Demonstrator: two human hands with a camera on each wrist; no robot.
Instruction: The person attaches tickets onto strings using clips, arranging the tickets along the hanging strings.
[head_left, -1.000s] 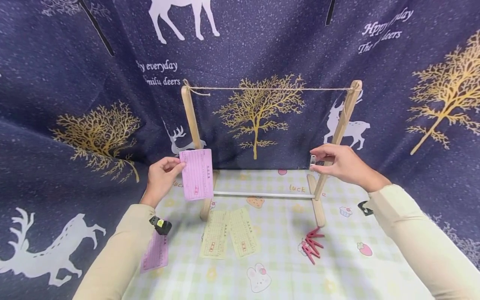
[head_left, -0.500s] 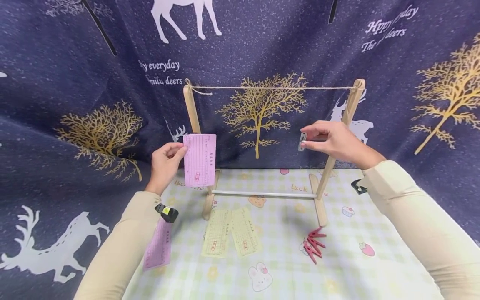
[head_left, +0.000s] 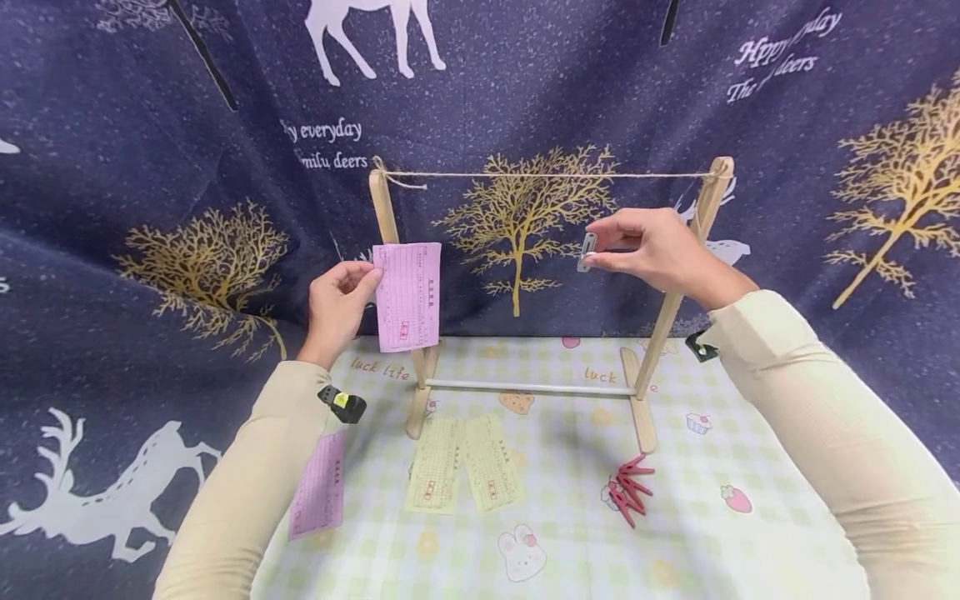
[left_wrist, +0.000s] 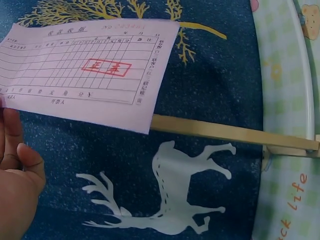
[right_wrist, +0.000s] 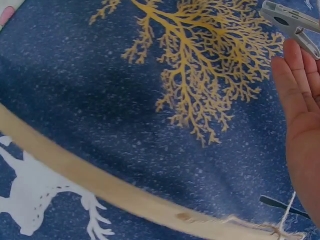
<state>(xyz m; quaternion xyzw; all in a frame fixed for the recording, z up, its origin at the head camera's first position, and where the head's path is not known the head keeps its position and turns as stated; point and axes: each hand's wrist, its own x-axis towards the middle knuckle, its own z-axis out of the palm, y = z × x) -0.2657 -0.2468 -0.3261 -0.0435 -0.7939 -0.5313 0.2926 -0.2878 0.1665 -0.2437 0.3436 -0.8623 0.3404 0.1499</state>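
Observation:
My left hand (head_left: 339, 307) pinches a pink receipt slip (head_left: 408, 300) by its left edge, in front of the left wooden post. Printed lines and a red stamp show on that slip in the left wrist view too. Between thumb and fingers, my right hand (head_left: 663, 250) holds a grey clothespin (right_wrist: 292, 22), left of the right post. Above both hands a twine line (head_left: 540, 175) runs between the two posts, and neither slip nor clothespin touches it. The left wrist view shows only part of the left hand.
Two yellow receipt slips (head_left: 435, 471) lie on the checked tablecloth (head_left: 570, 533). Another pink slip (head_left: 318, 487) lies by my left forearm. Several red clothespins (head_left: 628, 492) are grouped at the right. A white bar (head_left: 532, 387) joins the wooden posts (head_left: 663, 342) low down.
Both hands have risen toward the twine. The left carries the pink slip up and slightly right; the right carries the grey clothespin up and to the left.

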